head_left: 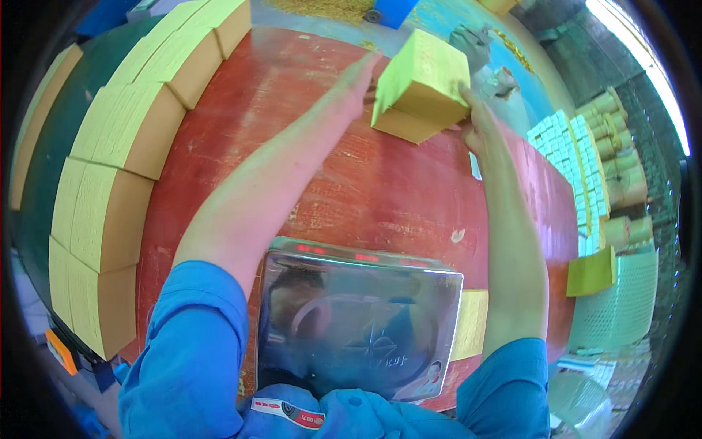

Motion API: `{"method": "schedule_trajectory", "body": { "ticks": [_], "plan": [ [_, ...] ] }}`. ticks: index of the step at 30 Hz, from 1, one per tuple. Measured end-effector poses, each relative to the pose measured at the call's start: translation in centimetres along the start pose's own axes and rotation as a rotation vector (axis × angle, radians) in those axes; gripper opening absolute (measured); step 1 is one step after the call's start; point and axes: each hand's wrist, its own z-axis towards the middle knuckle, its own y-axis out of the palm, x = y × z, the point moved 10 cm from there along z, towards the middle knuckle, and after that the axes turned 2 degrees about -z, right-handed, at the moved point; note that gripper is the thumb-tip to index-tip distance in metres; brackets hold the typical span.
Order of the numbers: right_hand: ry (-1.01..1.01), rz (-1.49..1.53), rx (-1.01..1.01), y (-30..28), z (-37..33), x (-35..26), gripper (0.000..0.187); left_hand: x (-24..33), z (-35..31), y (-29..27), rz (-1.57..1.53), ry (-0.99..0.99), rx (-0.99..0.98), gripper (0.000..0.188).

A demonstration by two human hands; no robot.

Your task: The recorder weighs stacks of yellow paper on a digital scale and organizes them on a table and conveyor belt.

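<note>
Over the far part of the red table, a yellow block (420,84) with a rough-textured face, looking like a thick stack of paper, is held up between both my hands. It sits tilted, one edge toward me. My left hand (368,86) grips its left side, the fingers partly hidden behind it. On the opposite side my right hand (475,121) has its thumb against the block's near right edge. Close to my body stands a weighing scale (358,322) with a shiny metal pan and lit red digits along its far edge; nothing rests on the pan.
Rows of similar yellow blocks (110,183) line the left side of the red table (241,183). Another yellow piece (469,325) lies right of the scale. At right are a pale perforated basket (614,300), stacked small bundles (567,161) and rolls (621,175). Grey bags (497,84) lie beyond.
</note>
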Motion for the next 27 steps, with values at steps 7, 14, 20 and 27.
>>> {"method": "schedule_trajectory", "body": {
  "ticks": [7,14,20,27],
  "plan": [
    [0.037,0.217,0.13,-6.6,5.0,7.9,0.068,3.6,-3.0,7.9,0.433,-0.072,-0.156,0.101],
    [0.021,0.133,-0.044,1.7,5.7,11.4,0.05,2.1,1.5,4.9,0.586,-0.199,-0.242,0.072],
    [0.17,0.069,-0.524,12.5,-4.7,9.6,0.05,8.1,-8.6,-6.3,0.347,-0.21,-0.186,0.049],
    [0.209,-0.475,-1.051,27.1,-18.0,10.1,0.057,13.2,-27.3,-22.2,0.364,-0.174,0.153,0.048]
  ]
}}
